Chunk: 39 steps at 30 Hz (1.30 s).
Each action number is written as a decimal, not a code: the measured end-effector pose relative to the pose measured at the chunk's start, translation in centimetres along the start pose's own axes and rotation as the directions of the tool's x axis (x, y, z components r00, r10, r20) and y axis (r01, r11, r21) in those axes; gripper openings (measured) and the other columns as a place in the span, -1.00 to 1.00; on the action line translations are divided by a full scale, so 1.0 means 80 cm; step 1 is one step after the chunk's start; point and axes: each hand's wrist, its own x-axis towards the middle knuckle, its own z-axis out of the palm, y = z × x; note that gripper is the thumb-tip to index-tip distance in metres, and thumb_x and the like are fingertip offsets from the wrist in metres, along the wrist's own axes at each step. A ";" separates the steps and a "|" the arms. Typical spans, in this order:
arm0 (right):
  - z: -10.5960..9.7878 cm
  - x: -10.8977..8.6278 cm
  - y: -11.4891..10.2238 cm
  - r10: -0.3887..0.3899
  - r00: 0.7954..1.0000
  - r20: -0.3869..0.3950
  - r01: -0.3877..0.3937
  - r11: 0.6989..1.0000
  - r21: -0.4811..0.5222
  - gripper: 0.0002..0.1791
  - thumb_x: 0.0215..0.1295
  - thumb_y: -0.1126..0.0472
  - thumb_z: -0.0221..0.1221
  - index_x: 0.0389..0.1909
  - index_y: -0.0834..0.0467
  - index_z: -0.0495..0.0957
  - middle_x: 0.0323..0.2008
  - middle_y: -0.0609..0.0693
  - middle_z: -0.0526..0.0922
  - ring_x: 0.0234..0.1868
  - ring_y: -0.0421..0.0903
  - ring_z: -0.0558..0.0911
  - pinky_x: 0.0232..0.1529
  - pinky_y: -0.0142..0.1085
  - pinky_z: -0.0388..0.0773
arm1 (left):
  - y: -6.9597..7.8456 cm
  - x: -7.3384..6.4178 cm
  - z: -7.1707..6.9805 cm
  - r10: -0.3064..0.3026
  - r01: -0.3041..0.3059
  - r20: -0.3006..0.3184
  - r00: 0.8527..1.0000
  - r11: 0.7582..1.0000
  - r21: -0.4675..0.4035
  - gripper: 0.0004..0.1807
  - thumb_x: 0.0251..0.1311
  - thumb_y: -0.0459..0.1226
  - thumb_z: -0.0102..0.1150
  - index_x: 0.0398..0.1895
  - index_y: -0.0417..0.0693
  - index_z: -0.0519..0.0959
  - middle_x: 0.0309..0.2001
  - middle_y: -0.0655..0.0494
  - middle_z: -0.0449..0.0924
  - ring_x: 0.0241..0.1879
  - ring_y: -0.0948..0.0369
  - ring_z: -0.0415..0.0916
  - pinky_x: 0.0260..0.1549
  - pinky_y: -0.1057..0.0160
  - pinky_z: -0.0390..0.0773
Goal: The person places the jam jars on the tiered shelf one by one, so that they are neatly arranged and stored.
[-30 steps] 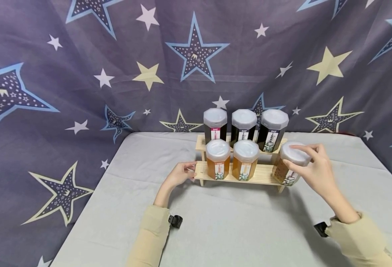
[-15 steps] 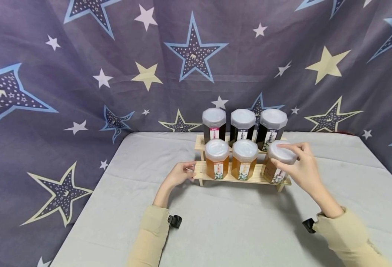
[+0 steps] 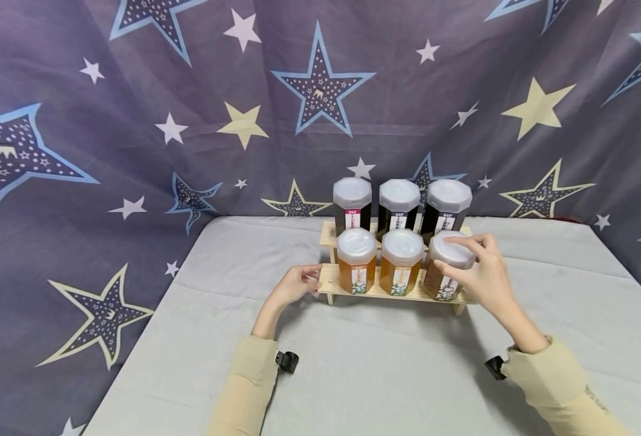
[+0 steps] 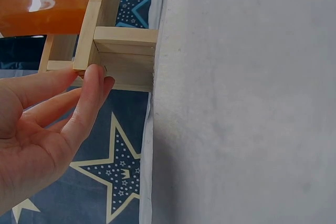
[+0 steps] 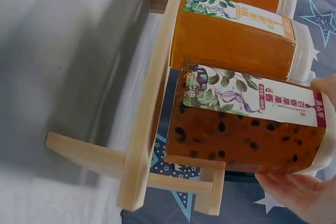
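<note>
My right hand (image 3: 484, 271) grips the white lid of a brownish-orange jar (image 3: 436, 283) between thumb and fingers. Dark seeds show through this jar (image 5: 236, 129) in the right wrist view, and its base is at the right part of the lower shelf. Whether the base bears fully on the wood, I cannot tell. At the other end, my left hand (image 3: 292, 283) pinches the corner of the two-step wooden rack (image 3: 328, 275); the left wrist view shows the left hand (image 4: 50, 129) with fingertips on that corner. Two amber jars, a left one (image 3: 356, 266) and a middle one (image 3: 400, 266), stand on the lower shelf.
Three dark jars with whitish lids stand on the upper step: left (image 3: 352, 200), middle (image 3: 398, 200) and right (image 3: 447, 203). Grey cloth (image 3: 375, 369) covers the table, and a star-patterned curtain (image 3: 189, 91) hangs behind it.
My right hand has carried the seeded jar leftward, from the right end of the lower shelf to beside the middle amber jar. The left hand keeps its place on the rack.
</note>
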 end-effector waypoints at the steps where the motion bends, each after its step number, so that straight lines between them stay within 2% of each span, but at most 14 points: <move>1: 0.001 0.000 0.000 -0.002 1.000 0.000 0.002 1.000 0.004 -0.51 -0.36 0.35 0.41 -0.23 0.24 0.57 -0.32 0.21 0.33 -0.33 -0.13 0.29 -0.41 -0.30 0.19 | -0.001 0.001 0.000 0.001 -0.001 0.001 1.000 1.000 0.002 -0.51 0.07 -0.56 -0.06 0.13 -0.56 0.20 -0.16 -0.47 0.42 -0.36 -0.26 0.48 -0.26 -0.11 0.48; 4: 0.004 0.001 0.000 -0.014 1.000 -0.006 0.014 1.000 0.018 -0.51 -0.37 0.35 0.42 -0.24 0.24 0.58 -0.32 0.21 0.33 -0.32 -0.12 0.28 -0.39 -0.30 0.19 | -0.008 0.005 0.000 0.008 -0.008 0.002 1.000 1.000 -0.003 -0.51 0.06 -0.57 -0.05 0.12 -0.58 0.20 -0.17 -0.47 0.42 -0.39 -0.25 0.49 -0.28 -0.10 0.48; 10: 0.009 0.002 -0.001 -0.022 1.000 -0.013 0.022 0.999 0.029 -0.51 -0.38 0.36 0.42 -0.25 0.24 0.59 -0.32 0.21 0.33 -0.32 -0.12 0.29 -0.39 -0.32 0.20 | -0.036 0.019 -0.001 -0.005 0.005 -0.007 1.000 1.000 -0.010 -0.49 0.07 -0.53 0.00 0.14 -0.50 0.23 -0.16 -0.40 0.45 -0.44 -0.14 0.54 -0.32 -0.04 0.52; 13: 0.010 0.001 -0.001 -0.016 1.000 -0.008 0.016 0.999 0.030 -0.51 -0.38 0.36 0.42 -0.25 0.24 0.58 -0.31 0.21 0.33 -0.30 -0.10 0.30 -0.38 -0.29 0.23 | -0.041 0.020 -0.001 -0.012 0.012 -0.019 1.000 1.000 0.010 -0.49 0.07 -0.51 0.01 0.15 -0.46 0.25 -0.17 -0.35 0.47 -0.47 -0.04 0.56 -0.35 0.02 0.54; 24: 0.015 -0.002 0.003 0.011 1.000 -0.005 -0.011 1.000 0.027 -0.52 -0.34 0.37 0.40 -0.22 0.24 0.56 -0.28 0.23 0.32 -0.27 0.00 0.36 -0.32 -0.23 0.27 | -0.038 0.019 -0.001 -0.010 0.010 -0.033 0.999 1.000 0.020 -0.50 0.07 -0.51 0.00 0.14 -0.42 0.28 -0.18 -0.32 0.48 -0.48 -0.04 0.56 -0.35 0.04 0.54; 34: 0.016 -0.004 0.003 0.015 1.000 0.009 -0.015 1.000 0.011 -0.51 -0.28 0.35 0.39 -0.18 0.23 0.53 -0.24 0.27 0.29 -0.25 0.08 0.38 -0.30 -0.12 0.34 | -0.037 0.018 -0.001 0.003 -0.003 -0.015 1.000 1.000 0.001 -0.50 0.07 -0.53 0.00 0.14 -0.49 0.24 -0.17 -0.37 0.45 -0.40 -0.22 0.51 -0.33 0.01 0.54; 39: 0.017 -0.006 0.003 0.032 0.999 0.013 -0.032 0.999 0.013 -0.51 -0.27 0.34 0.39 -0.17 0.23 0.52 -0.22 0.27 0.28 -0.22 0.12 0.39 -0.26 -0.05 0.38 | -0.022 0.012 0.000 0.006 -0.006 0.006 1.000 1.000 -0.011 -0.50 0.08 -0.55 -0.04 0.13 -0.56 0.20 -0.17 -0.44 0.43 -0.37 -0.29 0.47 -0.30 -0.06 0.51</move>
